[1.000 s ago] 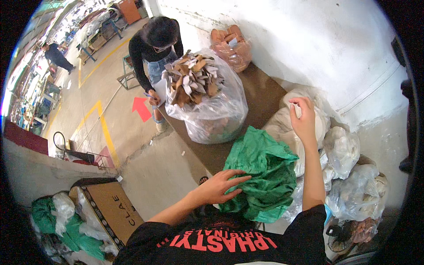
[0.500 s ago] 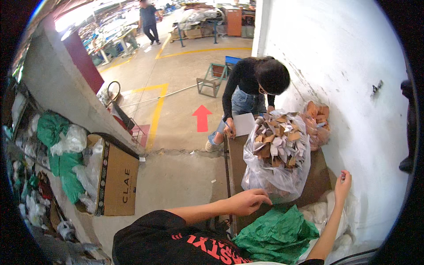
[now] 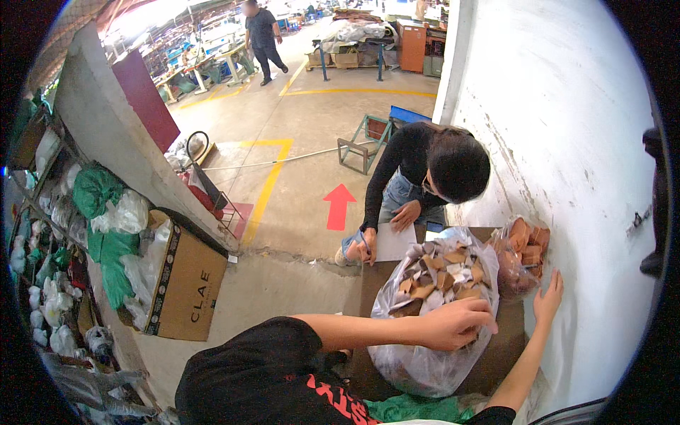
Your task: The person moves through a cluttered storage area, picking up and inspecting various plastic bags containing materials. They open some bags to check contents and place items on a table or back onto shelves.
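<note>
A large clear plastic bag (image 3: 418,354) full of brown, tan and grey scrap pieces stands on a brown table (image 3: 506,347). My left hand (image 3: 457,324) reaches across from the left and is closed on the bag's near rim. To the right, my right hand (image 3: 549,296) is held up with its fingers apart, holding nothing. It is just beside a smaller clear bag of orange-brown pieces (image 3: 520,255) that leans by the white wall (image 3: 567,142). A green bag (image 3: 418,409) lies at the bottom edge, below the big bag.
A person in black (image 3: 425,177) crouches at the table's far end, pen in hand on a white sheet (image 3: 393,244). A cardboard box (image 3: 185,283) and green and white sacks (image 3: 99,205) line the left. Another person (image 3: 263,35) walks far off.
The view has swung upward and the big bag now lies closer. My left hand has left the green bag and closed on the clear bag's rim. My right hand has stayed raised by the wall.
</note>
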Action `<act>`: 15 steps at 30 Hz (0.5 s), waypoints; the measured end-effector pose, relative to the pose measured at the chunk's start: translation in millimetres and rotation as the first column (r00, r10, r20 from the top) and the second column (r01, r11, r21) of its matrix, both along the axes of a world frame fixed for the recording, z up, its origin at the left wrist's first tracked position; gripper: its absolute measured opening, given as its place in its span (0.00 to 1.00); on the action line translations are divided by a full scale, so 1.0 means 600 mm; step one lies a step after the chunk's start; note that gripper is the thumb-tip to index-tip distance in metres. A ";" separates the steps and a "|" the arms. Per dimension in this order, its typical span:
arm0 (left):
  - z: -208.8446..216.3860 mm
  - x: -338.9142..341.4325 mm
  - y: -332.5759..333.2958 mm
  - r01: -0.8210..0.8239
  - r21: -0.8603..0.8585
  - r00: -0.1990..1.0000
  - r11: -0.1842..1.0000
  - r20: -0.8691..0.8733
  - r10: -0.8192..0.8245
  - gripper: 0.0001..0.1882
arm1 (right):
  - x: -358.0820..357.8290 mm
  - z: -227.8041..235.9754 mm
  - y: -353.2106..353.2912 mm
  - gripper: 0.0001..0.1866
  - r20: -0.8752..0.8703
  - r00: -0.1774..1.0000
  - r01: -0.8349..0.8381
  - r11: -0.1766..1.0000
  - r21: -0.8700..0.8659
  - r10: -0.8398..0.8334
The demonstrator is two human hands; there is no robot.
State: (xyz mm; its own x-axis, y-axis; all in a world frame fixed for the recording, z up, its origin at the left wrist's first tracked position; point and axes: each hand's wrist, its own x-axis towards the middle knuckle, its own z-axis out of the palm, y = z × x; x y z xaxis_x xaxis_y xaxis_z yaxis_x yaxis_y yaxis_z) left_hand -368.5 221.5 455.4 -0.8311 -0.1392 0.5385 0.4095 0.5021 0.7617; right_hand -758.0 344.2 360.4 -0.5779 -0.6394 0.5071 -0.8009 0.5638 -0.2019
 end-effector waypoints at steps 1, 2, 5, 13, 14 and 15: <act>0.006 -0.028 -0.009 -0.063 -0.035 0.998 0.997 -0.010 0.062 0.14 | -0.015 -0.005 -0.008 0.22 -0.097 0.995 -0.027 0.999 0.035 0.031; 0.012 -0.054 -0.019 -0.074 0.015 0.997 0.997 -0.024 0.074 0.14 | -0.037 -0.019 -0.015 0.18 -0.191 0.979 -0.056 0.996 0.075 0.070; 0.022 -0.131 -0.052 -0.088 0.180 0.996 0.980 0.022 0.085 0.12 | -0.064 -0.014 -0.036 0.11 0.018 0.993 -0.115 0.975 0.189 0.114; -0.022 -0.369 -0.127 -0.427 0.309 0.903 0.850 0.185 0.387 0.09 | -0.045 -0.034 -0.008 0.14 0.157 0.966 -0.232 0.956 0.177 0.206; -0.029 -0.405 -0.135 -0.520 0.264 0.846 0.813 0.292 0.446 0.11 | -0.035 -0.023 -0.008 0.16 0.129 0.967 -0.242 0.947 0.210 0.219; -0.039 -0.439 -0.146 -0.608 0.206 0.770 0.766 0.389 0.506 0.14 | -0.030 -0.017 -0.012 0.19 0.098 0.966 -0.258 0.936 0.240 0.241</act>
State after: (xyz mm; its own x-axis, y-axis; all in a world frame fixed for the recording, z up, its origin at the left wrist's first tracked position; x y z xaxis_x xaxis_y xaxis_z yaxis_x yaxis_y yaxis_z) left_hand -631.6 134.2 432.1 -0.6593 -0.7403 0.1316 -0.1379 0.2911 0.9467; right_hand -775.8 337.0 349.9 -0.4099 -0.8682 0.2796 -0.9121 0.3862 -0.1378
